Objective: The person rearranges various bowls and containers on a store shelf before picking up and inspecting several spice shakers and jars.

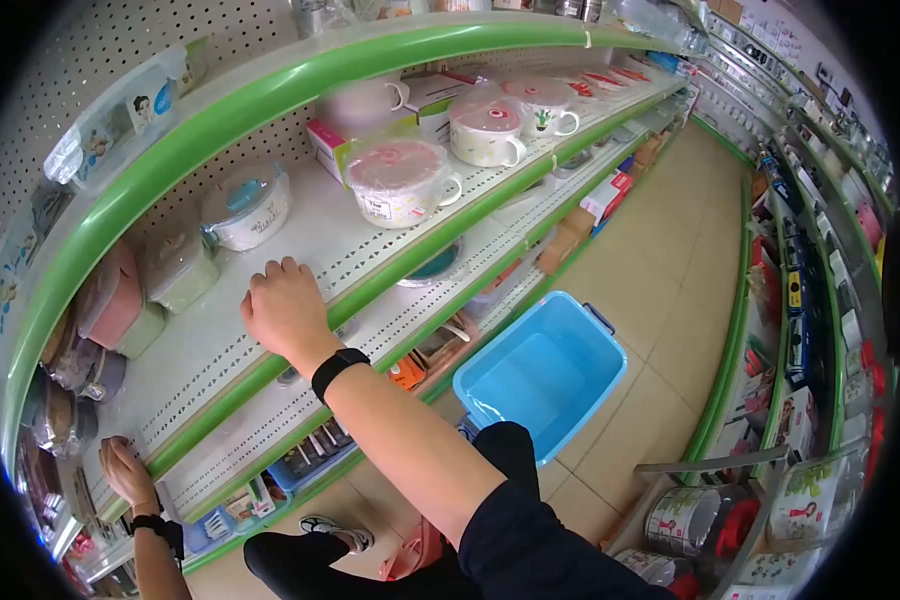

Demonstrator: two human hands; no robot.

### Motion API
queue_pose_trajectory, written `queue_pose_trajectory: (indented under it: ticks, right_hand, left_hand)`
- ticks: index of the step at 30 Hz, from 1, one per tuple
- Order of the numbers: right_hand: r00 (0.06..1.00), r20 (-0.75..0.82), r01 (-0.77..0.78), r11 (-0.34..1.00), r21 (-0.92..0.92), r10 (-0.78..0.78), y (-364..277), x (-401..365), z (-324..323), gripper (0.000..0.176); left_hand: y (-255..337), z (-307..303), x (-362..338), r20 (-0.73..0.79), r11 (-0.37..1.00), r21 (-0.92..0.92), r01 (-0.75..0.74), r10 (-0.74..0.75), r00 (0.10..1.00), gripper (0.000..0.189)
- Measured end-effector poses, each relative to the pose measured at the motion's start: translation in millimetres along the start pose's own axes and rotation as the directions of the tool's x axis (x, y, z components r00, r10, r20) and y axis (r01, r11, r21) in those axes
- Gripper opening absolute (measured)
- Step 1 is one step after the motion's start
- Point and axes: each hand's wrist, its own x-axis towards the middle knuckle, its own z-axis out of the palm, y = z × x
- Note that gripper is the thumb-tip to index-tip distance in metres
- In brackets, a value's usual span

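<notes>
Dark-clad person, bare left hand [125,470] and right hand [285,308]
Navy fabric sleeve [535,540], bottom centre; smooth black right wristband [338,372]; black left wristband [152,523]; black trousers [295,565]; grey-and-white patterned shoe [342,532].

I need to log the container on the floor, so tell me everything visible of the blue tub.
The blue tub is rectangular, round-cornered, glossy and plastic-looking, with no lid on. A dark blue handle shows at its far end. It stands upright on the tiled floor beside the shelving. The right hand and left hand are off it; whether the knee touches it, I cannot tell.
</notes>
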Motion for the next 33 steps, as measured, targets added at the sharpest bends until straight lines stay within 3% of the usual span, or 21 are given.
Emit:
queue_pose_trajectory:
  ticks: [2,5,9,10,13,14,17,20,23,26,32,33]
  right_hand:
    - [0.997,-0.075,0.011,1.000,-0.004,-0.011,0,0,-2,0.022]
    - [0.991,0.131,-0.033,0.999,-0.013,0.035,0,1,0,0.023]
    - [0.996,0.084,-0.026,0.999,-0.019,0.028,-1,1,-2,0.024]
    - [0.997,0.077,-0.025,1.000,-0.017,0.026,-1,0,-1,0.024]
    - [0.993,0.110,-0.040,0.999,-0.016,0.042,-1,0,-1,0.023]
    - [0.990,0.130,-0.047,0.999,-0.015,0.049,-2,0,-1,0.022]
    - [0.988,0.143,-0.050,0.999,-0.009,0.051,-1,1,-1,0.022]
    - [0.987,0.153,-0.051,0.999,-0.008,0.051,-2,1,-2,0.022]
    - [0.990,0.135,-0.049,0.999,-0.019,0.051,-3,1,-2,0.021]
    - [0.999,0.009,-0.032,0.999,-0.039,0.032,-4,-1,-3,0.021]
    - [0.984,0.167,-0.065,0.998,-0.022,0.068,-3,2,-4,0.023]
    - [0.989,0.134,-0.054,0.998,-0.010,0.055,-3,1,-4,0.022]
  left_hand:
    - [-1,-1,0,0.016,1.000,0.020,-0.020,0.020,1.000,0.038]
    - [1,1,-1,0.011,0.999,-0.014,0.034,-0.034,0.999,0.038]
    - [-10,5,-4,0.021,0.998,-0.018,0.054,-0.054,0.998,0.037]
    - [-12,5,-2,-0.001,0.999,0.032,-0.014,0.014,1.000,0.036]
    - [-8,6,-1,-0.112,1.000,0.018,-0.017,0.019,0.994,0.037]
    - [-14,7,-1,-0.073,1.000,0.009,0.008,-0.007,0.997,0.037]
    - [-5,4,1,-0.151,0.995,0.083,-0.063,0.075,0.986,0.036]
    - [-16,-2,2,0.071,0.988,0.137,-0.073,0.063,0.995,0.038]
    - [-11,7,-2,0.002,0.999,0.013,0.044,-0.044,0.999,0.041]
    - [-11,10,-4,-0.035,0.999,0.021,0.045,-0.044,0.998,0.040]
    - [-21,15,-4,-0.033,1.000,0.027,0.008,-0.007,0.999,0.039]
    - [-11,11,-1,-0.112,0.999,0.036,-0.035,0.038,0.993,0.039]
